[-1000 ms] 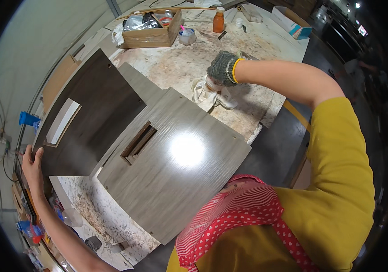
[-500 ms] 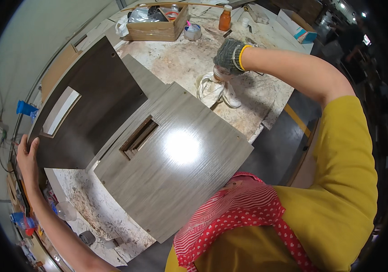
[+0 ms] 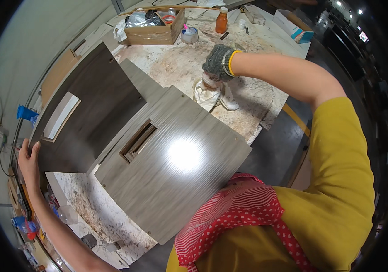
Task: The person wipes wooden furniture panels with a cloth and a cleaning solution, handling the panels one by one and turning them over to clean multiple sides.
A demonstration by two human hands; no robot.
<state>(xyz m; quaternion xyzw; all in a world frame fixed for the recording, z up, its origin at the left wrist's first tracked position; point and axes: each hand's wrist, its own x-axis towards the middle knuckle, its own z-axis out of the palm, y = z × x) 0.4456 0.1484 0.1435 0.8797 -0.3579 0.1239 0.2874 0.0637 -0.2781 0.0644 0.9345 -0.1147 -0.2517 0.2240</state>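
Note:
A dark panel [image 3: 94, 109] with a rectangular slot stands tilted at the left. My bare left hand [image 3: 29, 164] grips its outer lower edge, thumb on the near face and fingers partly hidden behind. Beside it, a grey wood-grain panel [image 3: 157, 190] lies flat in front of me, with a matching slot and small holes near its corners. Beyond that panel, my right hand [image 3: 219, 62], in a dark grey glove, is closed over a pale, rounded thing I cannot make out. A crumpled white cloth [image 3: 206, 96] bunches directly under it on the stained table [image 3: 167, 61].
At the back stand an open wooden box [image 3: 151, 36] of bags, a small tub [image 3: 189, 35], an orange-brown bottle [image 3: 221, 21] and a blue-white carton [image 3: 293, 27]. A clear plastic cup [image 3: 68, 214] and dark round pieces [image 3: 88, 240] lie near my left forearm.
My right hand has moved slightly left and down, closer over the white cloth. My left hand keeps its grip on the dark panel. The whole view has shifted a little.

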